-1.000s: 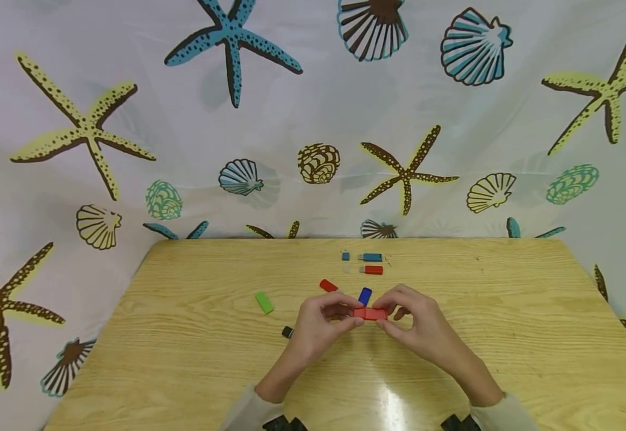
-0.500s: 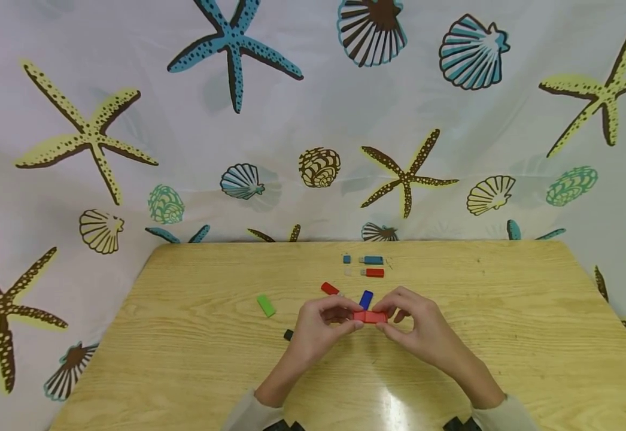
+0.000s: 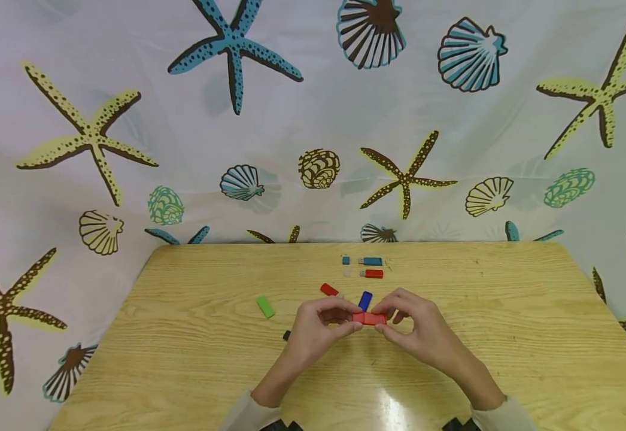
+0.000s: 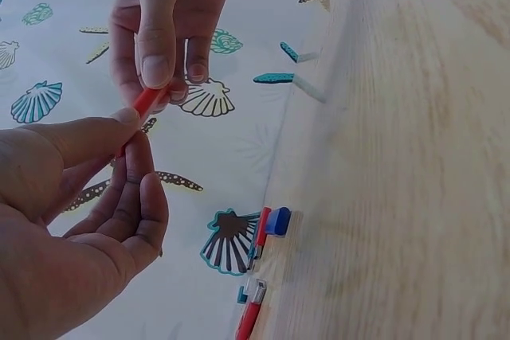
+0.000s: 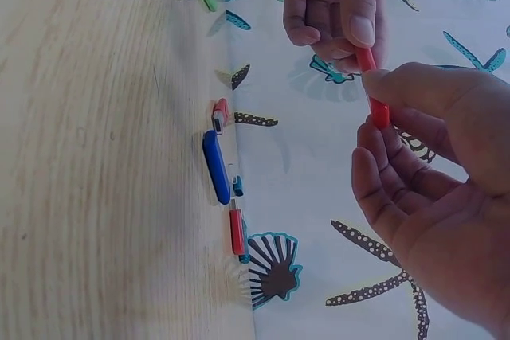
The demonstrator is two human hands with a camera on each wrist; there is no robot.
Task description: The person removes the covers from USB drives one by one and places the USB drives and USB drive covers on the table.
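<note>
Between both hands, above the table, is a red capped USB stick [image 3: 373, 319] with a seam across its body, lying crosswise. My left hand [image 3: 313, 329] pinches its left end between thumb and fingertips. At the right end my right hand [image 3: 419, 317] grips it the same way. The right wrist view shows the red stick [image 5: 378, 109] edge-on, partly covered by both thumbs. Just beyond the hands lies a blue USB stick [image 3: 365, 300], its near end close to the fingers. A red USB stick [image 3: 330, 290] with a metal plug lies behind the left hand.
At the back are a teal USB stick [image 3: 371, 261], its small teal cap [image 3: 346, 260], another red USB stick [image 3: 373, 274] and a clear cap [image 3: 348, 273]. To the left lie a green stick [image 3: 265, 307] and a black one [image 3: 287, 335], partly hidden by the left hand.
The head view has shifted slightly. Both hands keep the same grip on the red USB stick, and the things on the table stay put.
</note>
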